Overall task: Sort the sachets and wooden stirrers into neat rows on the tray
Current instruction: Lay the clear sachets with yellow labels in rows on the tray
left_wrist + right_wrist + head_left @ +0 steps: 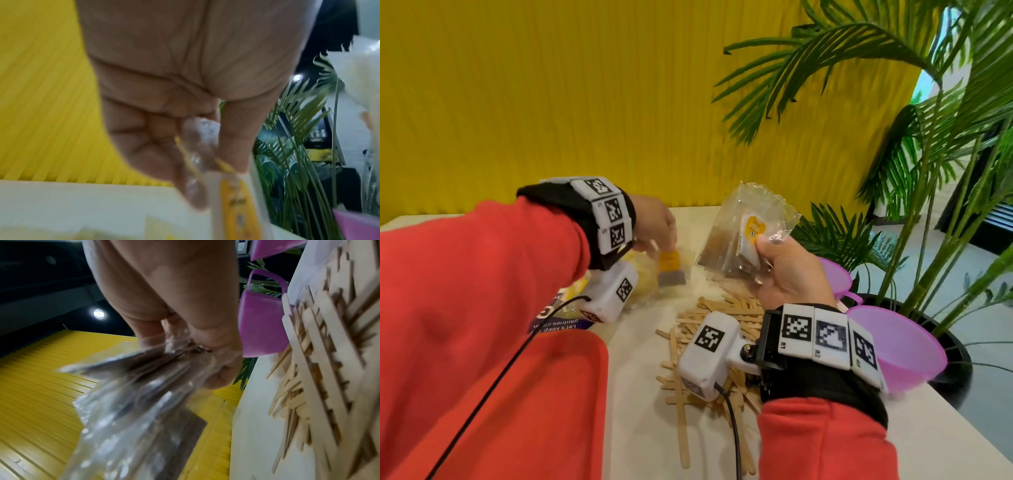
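Wooden stirrers (pixel 709 346) heaped loose on the white table (pixel 842 445). Right hand (pixel 786 270) clamps a clear bag (pixel 743 233) of sachets, lifted. Left hand (pixel 654 224) pinches a yellow sachet (pixel 670 270) through plastic film, which shows only in the left wrist view.

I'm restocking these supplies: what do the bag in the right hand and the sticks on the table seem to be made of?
Bag: thin clear plastic film, glossy, by its crinkles, glints and see-through walls. Sticks: pale unfinished wood, matte, flat with rounded ends; the grain is too blurred to confirm.
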Tool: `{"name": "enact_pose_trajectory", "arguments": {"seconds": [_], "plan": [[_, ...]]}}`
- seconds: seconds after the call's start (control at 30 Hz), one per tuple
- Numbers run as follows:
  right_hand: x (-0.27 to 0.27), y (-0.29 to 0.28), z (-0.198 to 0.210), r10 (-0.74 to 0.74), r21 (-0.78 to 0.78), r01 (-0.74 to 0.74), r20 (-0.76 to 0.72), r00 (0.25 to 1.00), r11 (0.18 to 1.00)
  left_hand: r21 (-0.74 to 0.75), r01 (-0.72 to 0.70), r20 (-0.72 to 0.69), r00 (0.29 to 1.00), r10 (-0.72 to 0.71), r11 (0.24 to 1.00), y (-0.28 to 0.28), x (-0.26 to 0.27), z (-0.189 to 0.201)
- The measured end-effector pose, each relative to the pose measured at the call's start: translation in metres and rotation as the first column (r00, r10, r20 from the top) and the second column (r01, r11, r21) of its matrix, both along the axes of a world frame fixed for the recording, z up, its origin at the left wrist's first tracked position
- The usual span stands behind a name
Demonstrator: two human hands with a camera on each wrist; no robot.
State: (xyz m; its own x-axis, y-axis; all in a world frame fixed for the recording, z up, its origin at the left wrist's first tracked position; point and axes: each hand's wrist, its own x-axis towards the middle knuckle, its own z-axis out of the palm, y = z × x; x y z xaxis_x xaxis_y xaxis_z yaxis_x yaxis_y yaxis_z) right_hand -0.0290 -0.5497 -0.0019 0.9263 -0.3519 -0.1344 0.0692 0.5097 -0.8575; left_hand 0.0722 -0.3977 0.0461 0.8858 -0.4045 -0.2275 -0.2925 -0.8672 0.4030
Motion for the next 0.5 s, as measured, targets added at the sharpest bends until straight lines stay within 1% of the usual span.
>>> {"name": "enact_pose_trajectory", "arguments": {"seconds": [0.07,0.13,0.2,0.27,0.37,0.43,0.5], "plan": [[0.0,0.001,0.0,0.022,-0.017,-0.022,-0.002,1.0,1.0,-0.223,0.038,0.033,0.999,-0.031,0.974,0.003,0.002,0.01],[0.0,0.002,0.001,0.032,-0.014,-0.032,0.008,0.999,0.999,-0.357,0.079,0.053,0.997,-0.064,0.931,0.0,0.0,0.019],[0.001,0.003,0.001,0.033,-0.01,-0.033,0.029,0.999,0.999,-0.453,0.115,0.054,0.993,-0.102,0.884,-0.007,-0.005,0.025],[0.004,0.003,-0.001,0.036,-0.016,-0.036,0.037,0.999,0.999,-0.502,0.138,0.04,0.99,-0.137,0.854,-0.014,-0.009,0.027],[0.007,0.004,-0.003,0.021,-0.055,-0.02,0.024,0.999,0.998,-0.563,0.128,0.003,0.988,-0.153,0.817,-0.026,-0.011,0.024],[0.007,0.003,-0.003,0.003,-0.056,-0.002,0.03,1.0,0.998,-0.614,0.068,-0.037,0.993,-0.114,0.786,-0.034,-0.011,0.02],[0.007,0.001,-0.004,-0.021,-0.056,0.022,0.029,0.999,0.998,-0.626,-0.046,-0.098,0.995,-0.02,0.778,-0.038,-0.006,0.012]]}}
